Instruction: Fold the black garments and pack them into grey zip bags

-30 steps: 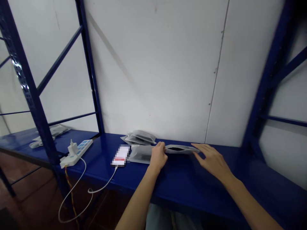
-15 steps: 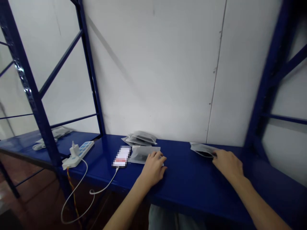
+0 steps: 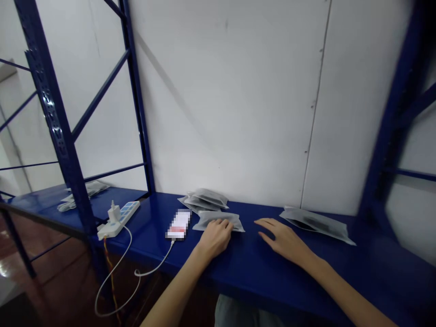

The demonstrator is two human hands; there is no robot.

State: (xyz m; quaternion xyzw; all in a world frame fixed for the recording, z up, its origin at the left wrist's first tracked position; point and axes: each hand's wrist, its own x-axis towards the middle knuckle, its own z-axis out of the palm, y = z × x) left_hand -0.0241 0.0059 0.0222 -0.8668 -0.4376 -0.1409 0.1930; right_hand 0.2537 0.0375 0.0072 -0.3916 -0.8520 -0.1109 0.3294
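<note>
My left hand (image 3: 214,236) rests with curled fingers on a grey plastic pouch (image 3: 218,220) lying flat on the blue shelf (image 3: 252,263). My right hand (image 3: 284,240) hovers open, fingers stretched, over the bare shelf between that pouch and another grey pouch (image 3: 316,223) that lies loose to the right near the wall. A small stack of similar pouches (image 3: 206,200) sits behind the left hand against the wall.
A phone (image 3: 179,225) on a white cable lies left of the pouches. A white power strip (image 3: 119,218) with a plug sits by the blue upright (image 3: 57,131). More pouches (image 3: 85,190) lie on the neighbouring shelf at left. A white wall backs the shelf.
My right hand carried a pouch to the right, let it go near the wall and came back toward the middle. My left hand stayed on the pouch by the phone.
</note>
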